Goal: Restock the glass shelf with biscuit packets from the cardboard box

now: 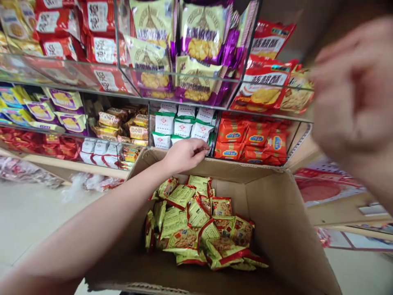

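My left hand point(187, 155) reaches across the cardboard box point(270, 209) to its far rim. Its fingers are curled in, thumb close to the fingertips, and nothing shows between them. Whether it touches the rim I cannot tell. Inside the box lies a loose heap of yellow-green and red snack packets point(199, 211), some with printed backs up. High at the right, close to the camera, my right hand point(346, 90) is smeared by motion. It looks bent inward, beside red walnut-cookie packets point(264, 82) and a yellow snack packet point(297, 91) on the upper shelf.
Clear dividers part the shelf bays. Purple and cream cookie bags point(199, 37) stand above small white and green packets point(182, 127) and orange-red packets point(256, 135). Farther left are red packets point(101, 18) and gold-wrapped snacks point(110, 125). Plastic bags point(82, 184) lie beneath the lower shelf.
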`<state>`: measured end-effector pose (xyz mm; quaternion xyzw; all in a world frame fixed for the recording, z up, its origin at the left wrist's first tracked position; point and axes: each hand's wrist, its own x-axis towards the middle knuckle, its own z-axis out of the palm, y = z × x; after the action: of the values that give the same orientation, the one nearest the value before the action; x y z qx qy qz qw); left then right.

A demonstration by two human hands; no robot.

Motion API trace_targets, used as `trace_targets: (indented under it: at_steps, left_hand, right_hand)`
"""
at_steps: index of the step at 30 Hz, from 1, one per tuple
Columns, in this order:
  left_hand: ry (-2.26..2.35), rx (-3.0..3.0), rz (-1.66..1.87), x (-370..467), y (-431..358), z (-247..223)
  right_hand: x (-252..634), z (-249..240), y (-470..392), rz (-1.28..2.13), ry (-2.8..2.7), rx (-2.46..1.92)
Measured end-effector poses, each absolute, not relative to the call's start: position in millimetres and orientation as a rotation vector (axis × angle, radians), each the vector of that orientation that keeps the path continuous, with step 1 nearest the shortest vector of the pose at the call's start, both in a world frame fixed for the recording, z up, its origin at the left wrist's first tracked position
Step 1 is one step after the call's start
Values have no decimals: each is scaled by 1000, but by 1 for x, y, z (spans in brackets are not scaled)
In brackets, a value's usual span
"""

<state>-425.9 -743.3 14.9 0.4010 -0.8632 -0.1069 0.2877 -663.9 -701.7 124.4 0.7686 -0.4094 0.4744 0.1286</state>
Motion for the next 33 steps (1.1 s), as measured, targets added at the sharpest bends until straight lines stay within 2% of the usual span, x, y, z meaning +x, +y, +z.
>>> trace_targets:
  at_steps: [2, 5, 7, 9, 15, 20, 24, 30, 33]
  left_hand:
    - [-2304, 1062, -278, -426, -743, 13]
    - [-2298, 1046, -225, -428, -743, 11]
    - [-2296, 1035, -196, -429, -743, 9]
    - [-2300, 1027, -194, -430, -743, 7]
    - [-2291, 1037, -223, -434, -743, 8]
    - [-2289, 1055, -259, -435, -741, 10]
    - [-2297, 1063, -298, -437, -741, 12]
    - [-2303, 1067, -264, -437, -741, 11]
    - [-2317, 1074, -240, -435, -740, 10]
  right_hand:
    - [-651, 77, -666, 877, -925, 2766]
    - [-632, 3, -623, 127, -1052, 3428]
    - [-625, -36, -609, -219, -1091, 3616]
    - [-624, -60, -606, -375, -1121, 3678]
    - [-636, -66, -634, -409, -1434, 3541]
    - [-646, -57, -654, -314, -1707, 3185]
    - [-651, -63, -660, -468, -1809, 2988]
    - [-632, -56, -645, 26, -1404, 3016]
    - [-611, -59, -633, 10, -989, 3276]
